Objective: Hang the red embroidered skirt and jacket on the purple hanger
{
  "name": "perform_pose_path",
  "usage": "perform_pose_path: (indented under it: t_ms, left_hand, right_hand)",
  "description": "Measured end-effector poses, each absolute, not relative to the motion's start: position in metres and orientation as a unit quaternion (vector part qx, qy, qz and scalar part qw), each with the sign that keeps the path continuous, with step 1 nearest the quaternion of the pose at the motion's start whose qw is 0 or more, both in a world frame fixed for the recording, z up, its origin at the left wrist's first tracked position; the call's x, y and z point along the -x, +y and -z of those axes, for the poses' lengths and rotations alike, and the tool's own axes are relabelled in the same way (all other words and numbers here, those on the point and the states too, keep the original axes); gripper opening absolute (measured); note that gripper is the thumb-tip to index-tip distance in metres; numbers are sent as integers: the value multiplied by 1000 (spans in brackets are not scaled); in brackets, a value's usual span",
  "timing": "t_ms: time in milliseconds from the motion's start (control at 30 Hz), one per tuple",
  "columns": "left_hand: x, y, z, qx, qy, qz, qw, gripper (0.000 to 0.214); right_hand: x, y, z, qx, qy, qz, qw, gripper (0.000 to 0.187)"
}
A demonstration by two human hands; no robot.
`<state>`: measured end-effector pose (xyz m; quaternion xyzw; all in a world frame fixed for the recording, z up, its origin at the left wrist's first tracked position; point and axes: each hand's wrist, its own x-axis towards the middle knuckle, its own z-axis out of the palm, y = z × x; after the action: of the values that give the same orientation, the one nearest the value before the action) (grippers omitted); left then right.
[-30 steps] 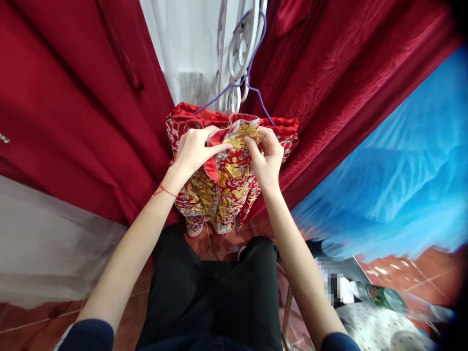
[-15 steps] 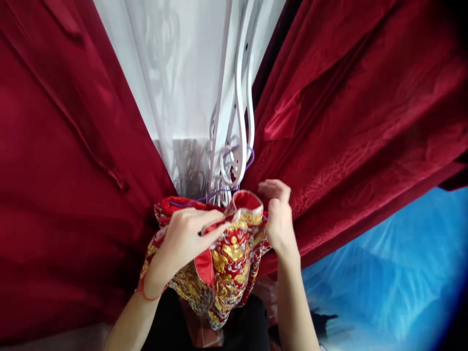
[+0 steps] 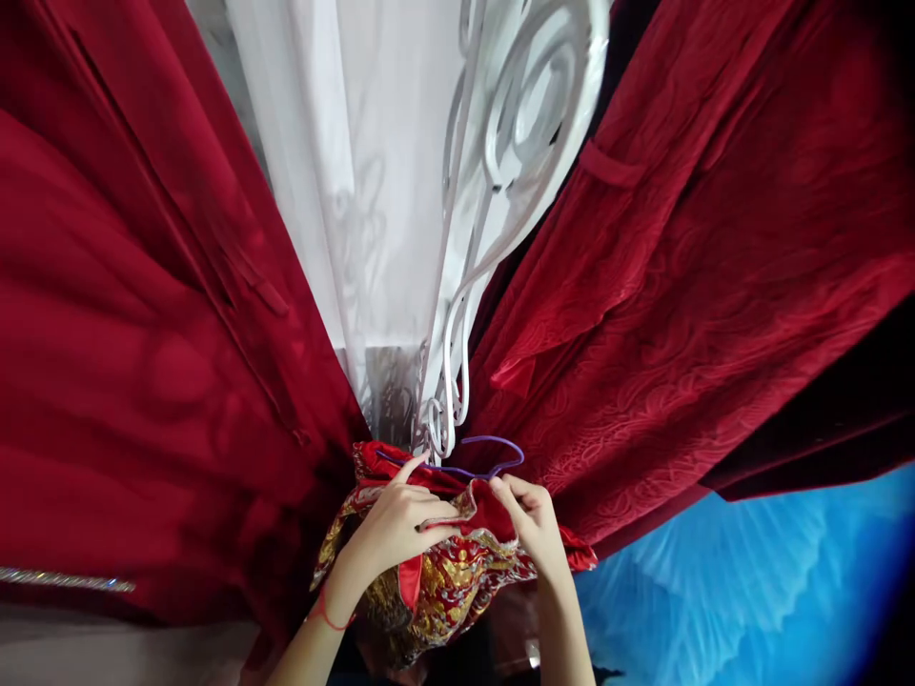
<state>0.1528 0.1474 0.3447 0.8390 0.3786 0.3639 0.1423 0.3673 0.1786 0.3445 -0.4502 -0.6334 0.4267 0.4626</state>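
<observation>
A red garment with gold and silver brocade hangs low in the middle, its red lining showing at the collar. A thin purple hanger runs along its neckline, with the hook pointing up and right. My left hand grips the collar edge on the left, its index finger stretched out along the hanger. On the other side, my right hand pinches the right part of the collar, thumb and fingers closed near the hanger hook. The cloth hides some fingertips.
Long dark-red garments hang at the left, and more red patterned cloth at the right. Between them stands a white curled metal rack before white cloth. Blue fabric lies at lower right.
The brocade garment sits lower in view, and its collar has opened wider. My right hand, loose beside the collar before, has closed on it. The hanger's hook now lies clear of the rack.
</observation>
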Motion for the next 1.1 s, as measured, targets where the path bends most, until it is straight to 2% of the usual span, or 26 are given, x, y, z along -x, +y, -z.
perform_pose_path:
  t_ms: [133, 333, 567, 667, 867, 1100]
  left_hand:
    - [-161, 129, -402, -849, 375, -359, 100, 14]
    - [-177, 117, -497, -809, 394, -437, 11, 14]
    - [-191, 131, -585, -768, 419, -483, -33, 21]
    - [-193, 136, -626, -744, 431, -510, -20, 23]
    - [-181, 157, -708, -745, 413, -522, 46, 28]
    - [-163, 178, -747, -769, 363, -520, 81, 26]
  right_hand:
    - [-375, 160, -418, 421, -664, -418, 455, 49]
    - [-393, 160, -531, 374, -707, -331, 500, 46]
    - [-394, 183, -619, 318, -723, -202, 579, 41]
    - [-386, 197, -652, 306, -719, -118, 613, 39]
    - [-364, 226, -724, 317, -695, -7, 645, 49]
    - [-350, 238, -758, 339, -670, 8, 661, 51]
